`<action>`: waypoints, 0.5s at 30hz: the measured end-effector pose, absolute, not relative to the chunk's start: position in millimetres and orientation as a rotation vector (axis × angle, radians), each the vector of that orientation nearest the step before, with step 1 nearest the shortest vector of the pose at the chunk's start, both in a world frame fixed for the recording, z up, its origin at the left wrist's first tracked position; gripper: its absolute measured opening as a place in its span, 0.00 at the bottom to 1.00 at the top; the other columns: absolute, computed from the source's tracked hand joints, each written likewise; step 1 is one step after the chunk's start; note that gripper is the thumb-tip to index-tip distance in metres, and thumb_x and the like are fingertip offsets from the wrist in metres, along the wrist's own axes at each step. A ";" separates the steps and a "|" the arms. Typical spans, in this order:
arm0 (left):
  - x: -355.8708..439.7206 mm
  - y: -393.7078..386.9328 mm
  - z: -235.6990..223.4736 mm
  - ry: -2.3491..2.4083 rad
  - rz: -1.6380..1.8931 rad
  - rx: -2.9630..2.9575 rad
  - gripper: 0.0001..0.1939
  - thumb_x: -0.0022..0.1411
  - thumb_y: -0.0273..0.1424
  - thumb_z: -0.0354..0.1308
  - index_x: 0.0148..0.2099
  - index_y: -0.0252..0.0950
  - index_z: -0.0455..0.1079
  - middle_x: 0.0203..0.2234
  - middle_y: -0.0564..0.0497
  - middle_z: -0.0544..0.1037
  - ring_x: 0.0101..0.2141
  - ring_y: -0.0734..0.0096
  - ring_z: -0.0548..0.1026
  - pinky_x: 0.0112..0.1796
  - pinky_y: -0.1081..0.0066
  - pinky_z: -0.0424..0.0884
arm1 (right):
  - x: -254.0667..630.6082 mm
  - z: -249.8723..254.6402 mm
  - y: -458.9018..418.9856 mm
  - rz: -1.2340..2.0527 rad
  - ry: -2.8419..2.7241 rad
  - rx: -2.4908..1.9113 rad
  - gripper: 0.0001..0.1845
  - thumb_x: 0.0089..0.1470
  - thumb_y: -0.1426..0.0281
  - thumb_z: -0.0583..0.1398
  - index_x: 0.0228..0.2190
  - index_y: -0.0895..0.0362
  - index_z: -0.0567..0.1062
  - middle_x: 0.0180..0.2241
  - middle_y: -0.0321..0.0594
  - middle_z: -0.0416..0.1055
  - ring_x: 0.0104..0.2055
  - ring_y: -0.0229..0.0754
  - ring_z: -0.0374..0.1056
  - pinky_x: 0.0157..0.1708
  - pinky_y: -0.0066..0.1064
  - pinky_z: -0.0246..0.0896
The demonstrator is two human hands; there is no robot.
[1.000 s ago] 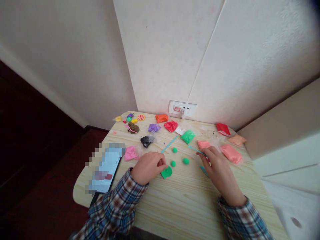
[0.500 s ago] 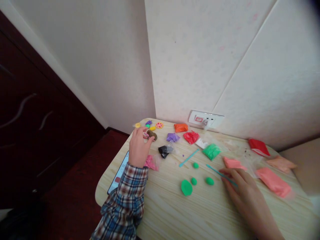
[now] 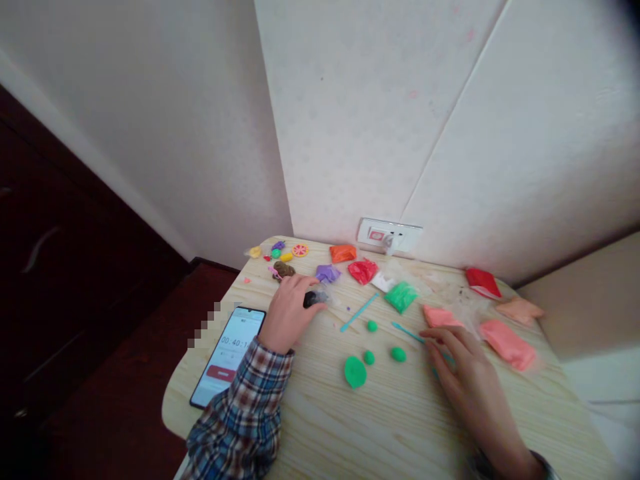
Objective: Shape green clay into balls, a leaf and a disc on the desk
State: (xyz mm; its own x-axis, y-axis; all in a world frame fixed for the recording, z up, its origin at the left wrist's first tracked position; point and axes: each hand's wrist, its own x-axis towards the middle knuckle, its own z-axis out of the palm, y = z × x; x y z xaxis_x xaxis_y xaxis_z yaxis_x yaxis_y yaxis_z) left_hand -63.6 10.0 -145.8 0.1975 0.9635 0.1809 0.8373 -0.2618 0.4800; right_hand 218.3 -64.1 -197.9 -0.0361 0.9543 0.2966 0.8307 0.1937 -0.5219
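Note:
My left hand (image 3: 291, 312), in a plaid sleeve, reaches over a black clay packet (image 3: 311, 299). Thumb and fingers are apart on either side of the packet, which lies on the table. Between the fingers of my right hand (image 3: 463, 370) is a thin teal modelling stick (image 3: 407, 331), its tip pointing left. In front of the hands lie a green clay disc (image 3: 355, 372) and several green clay balls, one (image 3: 399, 354) near the stick. A second teal stick (image 3: 359, 313) rests on the tabletop. Just beyond my left hand sits a brown lump (image 3: 283, 269).
A phone (image 3: 227, 357) showing a timer lies left of my left sleeve. Along the back are orange (image 3: 343, 253), purple (image 3: 327, 273), red (image 3: 363, 271) and green (image 3: 401, 297) clay packets. Salmon packets (image 3: 507, 343) lie at right. A wall socket (image 3: 390, 235) is behind the table.
My left hand has moved from the brown lump toward me and right, to the black packet. My right hand stays near its place with the stick. The view has swung right, uncovering the phone.

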 end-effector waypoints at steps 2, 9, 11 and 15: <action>-61.6 9.8 -150.3 1.718 0.522 2.291 0.22 0.53 0.31 0.63 0.51 0.34 0.66 0.46 0.44 0.72 0.49 0.54 0.67 0.49 0.56 0.64 | 216.3 -194.2 -64.2 0.277 -1.861 -1.665 0.10 0.59 0.67 0.51 0.37 0.55 0.70 0.39 0.45 0.68 0.42 0.48 0.65 0.43 0.42 0.61; -62.0 14.7 -161.4 1.801 0.448 2.282 0.15 0.55 0.29 0.60 0.46 0.34 0.69 0.42 0.43 0.74 0.47 0.52 0.70 0.47 0.56 0.66 | 214.6 -188.0 -63.6 0.293 -1.795 -1.656 0.09 0.59 0.72 0.51 0.36 0.56 0.70 0.38 0.44 0.68 0.41 0.46 0.65 0.42 0.39 0.61; -59.9 15.1 -157.8 1.746 0.555 2.257 0.14 0.54 0.29 0.61 0.45 0.36 0.69 0.41 0.44 0.74 0.45 0.55 0.71 0.47 0.58 0.67 | 214.4 -187.1 -64.1 0.285 -1.789 -1.649 0.09 0.59 0.72 0.51 0.36 0.55 0.71 0.38 0.44 0.68 0.42 0.46 0.65 0.42 0.39 0.60; -50.5 11.2 -144.1 1.600 0.752 2.129 0.13 0.53 0.25 0.61 0.43 0.36 0.72 0.40 0.46 0.76 0.44 0.60 0.73 0.47 0.62 0.69 | 215.7 -187.9 -64.3 0.274 -1.779 -1.635 0.09 0.59 0.72 0.51 0.36 0.55 0.71 0.38 0.43 0.69 0.41 0.46 0.65 0.43 0.40 0.60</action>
State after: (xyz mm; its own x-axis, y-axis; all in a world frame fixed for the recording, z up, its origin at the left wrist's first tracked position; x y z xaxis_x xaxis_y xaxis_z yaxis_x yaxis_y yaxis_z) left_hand -50.5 11.2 -144.1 0.2118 0.9582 0.1924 0.7597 -0.2852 0.5844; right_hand 215.7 -64.3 -187.9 0.0368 0.9384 0.3435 0.7917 0.1824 -0.5831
